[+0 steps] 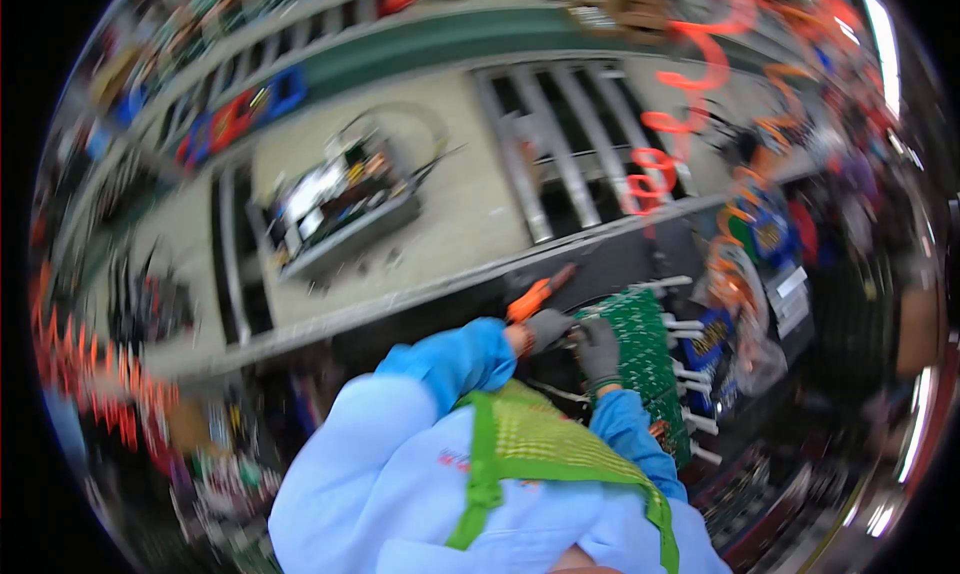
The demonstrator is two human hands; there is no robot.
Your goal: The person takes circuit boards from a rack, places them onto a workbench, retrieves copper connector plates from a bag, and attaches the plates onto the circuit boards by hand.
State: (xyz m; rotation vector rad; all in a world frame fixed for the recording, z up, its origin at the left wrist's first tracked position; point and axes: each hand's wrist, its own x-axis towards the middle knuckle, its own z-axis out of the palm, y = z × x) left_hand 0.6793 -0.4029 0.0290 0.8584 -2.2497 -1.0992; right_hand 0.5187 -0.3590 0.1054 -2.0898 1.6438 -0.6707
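Bringing both gloved hands close together, the person has the left hand (547,329) and the right hand (599,354) almost meeting at the upper left edge of a green circuit board (648,364). The fingers of each grip are bent, but blur and the grey gloves hide how far they are closed; I cannot tell whether either has firm hold of anything. The right hand overlaps the board's left side, while the left is just beside that edge.

The board stretches from the hands down past the right forearm, with white strips (702,423) jutting from its right edge. Just beyond the left hand is an orange-handled tool (533,298), its dark end pointing up and to the right; whether glove and handle touch is unclear. Blue sleeves (455,364) cover the forearms, and a green apron (550,434) hangs over the person's front.

Past the hands runs a pale counter (470,224). On it, a grey metal tray (350,239) of electronic parts sits to the left, and parallel metal bars (560,152) cross a dark opening farther right. An orange coiled hose (712,69) dangles near the bars. Right of the board is a clear plastic bag (760,364).
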